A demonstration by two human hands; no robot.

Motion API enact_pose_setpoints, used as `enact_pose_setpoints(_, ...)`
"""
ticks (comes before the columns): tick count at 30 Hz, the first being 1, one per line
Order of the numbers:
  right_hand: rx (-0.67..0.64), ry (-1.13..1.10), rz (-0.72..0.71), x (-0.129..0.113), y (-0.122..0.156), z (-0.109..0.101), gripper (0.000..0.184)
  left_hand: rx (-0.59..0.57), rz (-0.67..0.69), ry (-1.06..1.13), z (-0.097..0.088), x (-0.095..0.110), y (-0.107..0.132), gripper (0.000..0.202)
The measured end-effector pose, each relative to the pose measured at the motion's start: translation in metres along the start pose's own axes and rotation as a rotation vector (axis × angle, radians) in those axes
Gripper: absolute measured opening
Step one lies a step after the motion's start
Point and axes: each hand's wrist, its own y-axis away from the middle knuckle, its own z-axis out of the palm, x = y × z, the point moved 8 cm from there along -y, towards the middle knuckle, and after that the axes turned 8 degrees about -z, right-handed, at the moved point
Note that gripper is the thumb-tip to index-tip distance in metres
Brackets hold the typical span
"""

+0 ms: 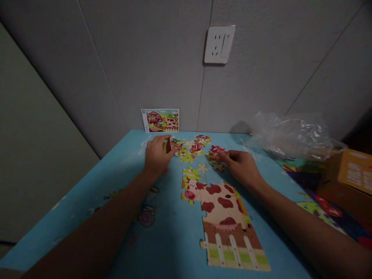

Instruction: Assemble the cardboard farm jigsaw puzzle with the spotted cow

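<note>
My left hand (157,154) grips a puzzle piece (168,146) between thumb and fingers, at the left side of a loose heap of puzzle pieces (186,155). Over a smaller pile of pieces (216,165) to the right, my right hand (241,166) has its thumb and fingers pinched on a reddish puzzle piece (215,151); the fingertips partly cover it. Nearer to me lies a joined section of puzzle (223,213), showing a brown-and-white cow and a white fence. A picture card (162,120) of a barn and cow leans upright against the wall.
The blue printed table cover (171,240) reaches the grey wall (162,58), which bears a white socket (219,44). At the right are a crumpled clear plastic bag (293,135) and an orange-brown box (348,178). A pale panel (37,147) stands at the left.
</note>
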Motion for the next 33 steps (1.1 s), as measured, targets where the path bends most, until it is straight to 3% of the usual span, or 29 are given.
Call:
enact_pose_setpoints(3,-0.147,-0.289,-0.142,-0.029,0.013,0.022,0.046,-0.031,0.333,0.204,-0.006,0.044,0.021,0.053)
enact_pose_setpoints(6,-0.289,-0.475,-0.166,-0.050,0.028,0.040,0.042,-0.252,0.649,0.248,0.002,0.081,0.051,0.064)
enact_pose_setpoints(8,-0.317,-0.533,-0.133,-0.053,0.032,0.045,0.042,-0.333,0.743,0.264,0.004,0.091,0.062,0.070)
enact_pose_setpoints(11,-0.244,-0.557,-0.086,-0.047,0.029,0.040,0.042,-0.250,0.666,0.296,-0.001,0.085,0.053,0.072)
enact_pose_setpoints(14,-0.188,-0.589,-0.055,-0.039,0.025,0.036,0.042,-0.159,0.504,0.338,-0.003,0.069,0.040,0.047)
enact_pose_setpoints(17,-0.173,-0.587,-0.050,-0.035,0.024,0.035,0.043,-0.226,0.429,0.414,0.005,0.062,0.037,0.023)
enact_pose_setpoints(23,-0.155,-0.551,-0.068,-0.034,0.023,0.035,0.042,-0.312,0.350,0.487,0.011,0.059,0.038,0.001)
enact_pose_setpoints(29,-0.142,-0.576,-0.023,-0.037,0.024,0.031,0.042,-0.448,0.392,0.466,0.015,0.066,0.044,0.013)
enact_pose_setpoints(33,-0.201,-0.564,-0.025,-0.040,0.027,0.033,0.041,-0.409,0.337,0.484,0.016,0.061,0.041,0.015)
